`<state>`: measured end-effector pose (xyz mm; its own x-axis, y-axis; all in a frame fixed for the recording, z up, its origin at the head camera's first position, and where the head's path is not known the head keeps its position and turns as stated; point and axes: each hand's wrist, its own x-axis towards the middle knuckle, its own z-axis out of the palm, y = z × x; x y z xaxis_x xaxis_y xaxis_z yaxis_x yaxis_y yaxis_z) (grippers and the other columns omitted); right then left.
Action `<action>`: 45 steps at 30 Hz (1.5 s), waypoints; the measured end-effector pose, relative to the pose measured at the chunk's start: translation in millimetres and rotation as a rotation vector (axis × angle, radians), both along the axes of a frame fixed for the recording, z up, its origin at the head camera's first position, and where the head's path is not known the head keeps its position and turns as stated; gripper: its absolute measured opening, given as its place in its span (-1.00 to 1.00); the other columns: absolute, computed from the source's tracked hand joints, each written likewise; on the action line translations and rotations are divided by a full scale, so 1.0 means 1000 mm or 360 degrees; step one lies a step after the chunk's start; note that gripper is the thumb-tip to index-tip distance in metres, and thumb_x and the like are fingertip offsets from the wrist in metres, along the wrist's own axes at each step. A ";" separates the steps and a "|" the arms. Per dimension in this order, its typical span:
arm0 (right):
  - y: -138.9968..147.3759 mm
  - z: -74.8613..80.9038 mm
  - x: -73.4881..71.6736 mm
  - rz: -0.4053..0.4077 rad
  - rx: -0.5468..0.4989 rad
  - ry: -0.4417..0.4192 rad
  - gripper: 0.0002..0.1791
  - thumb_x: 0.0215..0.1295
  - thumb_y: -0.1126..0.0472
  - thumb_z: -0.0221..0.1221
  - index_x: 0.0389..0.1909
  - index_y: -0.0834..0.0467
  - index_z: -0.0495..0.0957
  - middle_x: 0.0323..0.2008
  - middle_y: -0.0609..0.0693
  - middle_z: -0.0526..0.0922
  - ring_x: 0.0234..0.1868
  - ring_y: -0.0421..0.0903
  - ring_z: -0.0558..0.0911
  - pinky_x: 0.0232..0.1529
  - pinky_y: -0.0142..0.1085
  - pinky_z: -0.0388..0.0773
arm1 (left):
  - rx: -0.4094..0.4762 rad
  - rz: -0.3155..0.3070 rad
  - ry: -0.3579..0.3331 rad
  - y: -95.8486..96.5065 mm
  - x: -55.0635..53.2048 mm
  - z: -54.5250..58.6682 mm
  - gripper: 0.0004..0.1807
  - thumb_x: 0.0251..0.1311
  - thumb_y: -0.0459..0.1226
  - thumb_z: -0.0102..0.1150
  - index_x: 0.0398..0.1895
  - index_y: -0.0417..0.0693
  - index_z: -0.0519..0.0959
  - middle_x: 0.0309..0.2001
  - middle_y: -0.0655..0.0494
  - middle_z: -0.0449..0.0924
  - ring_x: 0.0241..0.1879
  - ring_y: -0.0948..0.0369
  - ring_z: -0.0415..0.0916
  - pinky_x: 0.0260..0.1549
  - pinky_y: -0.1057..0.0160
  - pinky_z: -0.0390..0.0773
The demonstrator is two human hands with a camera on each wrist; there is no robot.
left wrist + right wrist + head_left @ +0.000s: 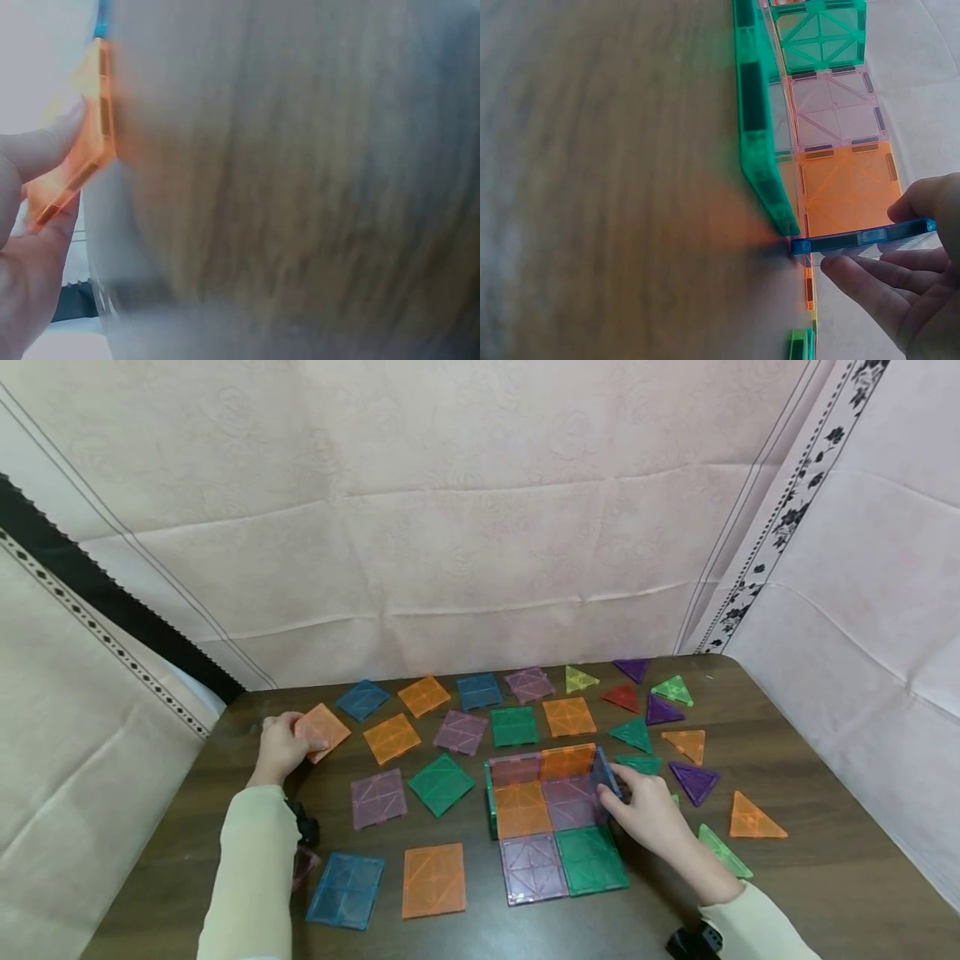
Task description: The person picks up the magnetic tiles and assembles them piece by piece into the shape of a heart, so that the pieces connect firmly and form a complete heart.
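At the table's left, my left hand (282,745) pinches an orange square magnetic tile (325,731) between thumb and fingers. In the left wrist view the tile (96,124) is tilted, edge toward the camera. My right hand (651,806) holds an upright blue square tile (606,774), thumb on one face and fingers on the other. This blue tile (870,238) forms the right wall of a tile structure. Its base has orange, purple and green squares (592,860). A purple and an orange tile (567,762) stand at the back, a green tile (491,802) at the left.
Loose square tiles, such as a green one (441,784) and a blue one (346,891), lie left of and behind the structure. Several triangle tiles, among them an orange one (756,817), lie to the right. A pale cloth (480,527) hangs behind the wooden table (825,902).
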<state>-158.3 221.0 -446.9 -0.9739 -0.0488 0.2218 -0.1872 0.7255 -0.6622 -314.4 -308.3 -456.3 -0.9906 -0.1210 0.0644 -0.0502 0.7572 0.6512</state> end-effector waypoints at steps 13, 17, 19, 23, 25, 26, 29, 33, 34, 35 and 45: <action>0.001 -0.003 0.004 0.0020 -0.0036 -0.0070 -0.57 0.31 0.17 0.20 0.10 0.36 0.51 -0.36 0.05 0.70 -0.47 -0.22 0.60 -0.57 -0.40 0.47 | 0.0198 -0.0144 0.0242 0.034 0.027 0.028 -0.58 0.22 -0.34 0.26 0.10 -0.26 0.39 -0.04 -0.26 0.53 -0.20 -0.02 0.48 -0.36 0.23 0.47; 0.002 -0.002 0.005 0.0025 -0.0029 -0.0063 -0.54 0.31 0.14 0.21 0.11 0.37 0.51 -0.32 0.08 0.71 -0.41 -0.16 0.66 -0.53 -0.41 0.50 | 0.0299 -0.0302 0.0342 0.064 0.051 0.052 -0.62 0.18 -0.36 0.29 0.04 -0.23 0.44 -0.10 -0.22 0.60 -0.33 0.13 0.52 -0.42 0.30 0.52; 0.002 -0.001 0.005 0.0025 -0.0027 -0.0059 -0.53 0.31 0.13 0.22 0.11 0.37 0.51 -0.29 0.11 0.71 -0.36 -0.12 0.69 -0.50 -0.41 0.52 | 0.0367 -0.0407 0.0379 0.079 0.065 0.061 -0.63 0.14 -0.39 0.31 0.00 -0.22 0.46 -0.14 -0.21 0.63 -0.39 0.20 0.53 -0.47 0.32 0.54; 0.003 0.006 0.007 0.0027 -0.0037 -0.0044 -0.50 0.32 0.12 0.22 0.13 0.39 0.49 -0.22 0.17 0.71 -0.32 -0.05 0.71 -0.42 -0.34 0.60 | 0.0457 -0.0605 0.0410 0.109 0.097 0.074 -0.66 0.08 -0.44 0.34 -0.07 -0.21 0.49 -0.19 -0.19 0.66 -0.48 0.26 0.50 -0.56 0.31 0.51; 0.004 0.010 0.008 0.0030 -0.0033 -0.0015 -0.49 0.32 0.11 0.22 0.14 0.40 0.48 -0.18 0.21 0.70 -0.28 0.00 0.71 -0.36 -0.27 0.63 | 0.0486 -0.0686 0.0401 0.122 0.112 0.077 -0.67 0.06 -0.45 0.35 -0.10 -0.21 0.50 -0.21 -0.16 0.67 -0.50 0.27 0.48 -0.60 0.31 0.50; 0.004 0.012 0.008 0.0029 -0.0028 0.0002 -0.48 0.33 0.11 0.21 0.15 0.40 0.47 -0.16 0.22 0.69 -0.26 0.02 0.71 -0.32 -0.23 0.64 | 0.0510 -0.0725 0.0386 0.129 0.119 0.078 -0.67 0.05 -0.46 0.36 -0.11 -0.21 0.50 -0.22 -0.16 0.67 -0.52 0.27 0.47 -0.62 0.30 0.49; 0.004 0.020 0.011 0.0021 0.0005 0.0092 -0.48 0.33 0.11 0.21 0.17 0.39 0.46 -0.09 0.28 0.66 -0.18 0.12 0.69 -0.24 -0.10 0.64 | 0.0584 -0.0830 0.0326 0.144 0.136 0.078 -0.67 0.03 -0.47 0.36 -0.13 -0.20 0.51 -0.26 -0.14 0.66 -0.54 0.28 0.47 -0.63 0.31 0.50; -0.001 0.034 0.019 -0.0018 0.0059 0.0296 -0.52 0.28 0.16 0.24 0.14 0.36 0.49 -0.03 0.28 0.64 -0.08 0.21 0.65 -0.14 0.08 0.58 | 0.0629 -0.0958 0.0272 0.160 0.153 0.074 -0.68 0.03 -0.44 0.37 -0.15 -0.17 0.51 -0.29 -0.08 0.64 -0.56 0.32 0.46 -0.63 0.32 0.49; -0.003 0.038 0.022 -0.0022 0.0070 0.0359 -0.53 0.26 0.18 0.26 0.12 0.35 0.50 -0.02 0.28 0.63 -0.07 0.22 0.64 -0.13 0.11 0.57 | 0.0631 -0.0993 0.0265 0.163 0.157 0.072 -0.68 0.03 -0.43 0.38 -0.15 -0.16 0.51 -0.29 -0.06 0.63 -0.55 0.33 0.46 -0.62 0.32 0.49; -0.006 0.041 0.025 -0.0018 0.0075 0.0422 -0.54 0.24 0.20 0.28 0.10 0.35 0.52 -0.01 0.26 0.63 -0.05 0.23 0.63 -0.11 0.13 0.55 | 0.0630 -0.1029 0.0261 0.167 0.160 0.071 -0.69 0.04 -0.42 0.38 -0.15 -0.14 0.51 -0.29 -0.05 0.62 -0.54 0.33 0.45 -0.61 0.31 0.50; -0.037 0.054 0.059 0.0314 -0.0021 0.0454 -0.59 0.17 0.26 0.34 0.07 0.17 0.58 -0.03 -0.01 0.67 -0.05 -0.10 0.64 -0.17 -0.19 0.62 | 0.0669 -0.1339 0.0138 0.211 0.184 0.054 -0.76 0.12 -0.33 0.34 -0.17 -0.10 0.52 -0.30 -0.01 0.65 -0.57 0.46 0.38 -0.58 0.38 0.50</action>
